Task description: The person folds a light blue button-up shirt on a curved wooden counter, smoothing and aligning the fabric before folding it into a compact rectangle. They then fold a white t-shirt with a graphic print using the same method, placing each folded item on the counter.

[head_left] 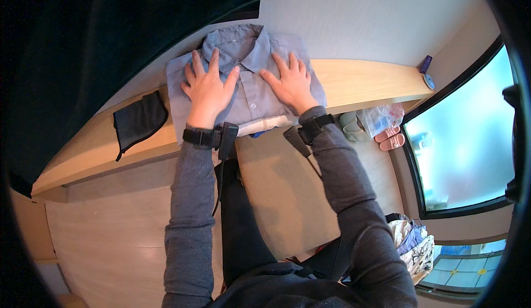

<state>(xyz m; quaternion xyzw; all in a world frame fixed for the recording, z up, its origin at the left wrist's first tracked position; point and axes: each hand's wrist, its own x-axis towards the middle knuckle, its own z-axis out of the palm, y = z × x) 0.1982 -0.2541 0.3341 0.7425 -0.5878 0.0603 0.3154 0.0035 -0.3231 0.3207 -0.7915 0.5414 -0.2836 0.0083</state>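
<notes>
A grey-blue collared shirt [251, 90] lies folded on a light wooden ledge [365, 79], collar towards the wall. Flat on its left front, beside the collar, rests my left hand [208, 92], fingers spread. My right hand [292, 81] presses on the right front, its fingers apart too and its thumb near the placket. Neither hand grips anything. Beneath the shirt's near edge shows a strip of whitish folded cloth [269, 124], with a bit of blue under it. Whatever else is under the shirt is hidden.
A black cloth [143, 115] lies left on the ledge. Dark drapery [103, 38] hangs at upper left. Between my legs is a brown padded surface [286, 191]. Pink slippers [391, 139] and bags [375, 119] stand on the floor at right, by a frosted window [464, 133].
</notes>
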